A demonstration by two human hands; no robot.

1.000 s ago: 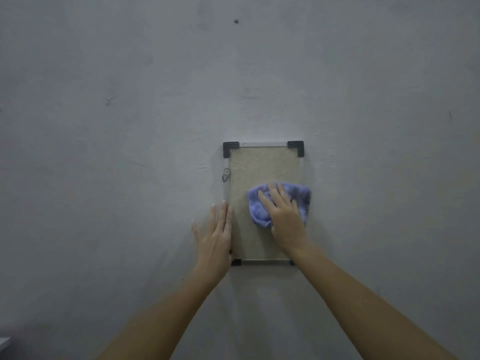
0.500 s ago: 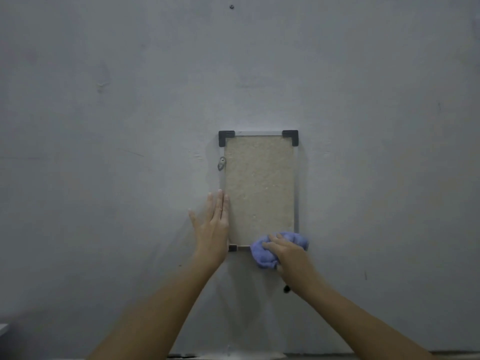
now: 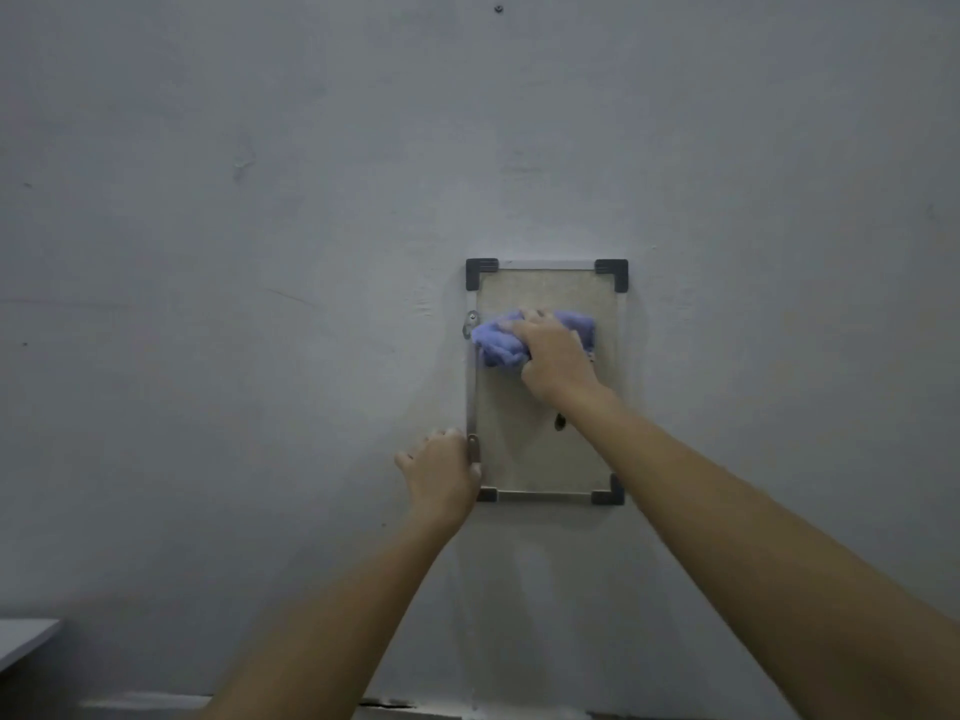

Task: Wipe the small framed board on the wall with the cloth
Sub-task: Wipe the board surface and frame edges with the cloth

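Head view: a small framed board hangs upright on a grey wall, a little right of centre. Its surface is pale beige, edged by a thin metal frame with dark plastic corner pieces; three corners are visible, and the lower left one is partly covered. A small metal hanger sits on the left edge of the frame, near the top.

Right hand: fingers curled over a bunched blue cloth, pressing it against the upper left part of the board. The cloth touches the left frame edge just beside the hanger and protrudes from the hand on both sides.

Left hand: curled against the lower left edge of the frame, thumb touching the metal strip; whether it grips the frame or merely rests against it cannot be told.

Both forearms are bare and reach up from the lower edge. A small dark mark lies on the board below the right wrist. A pale surface corner shows at the lower left.
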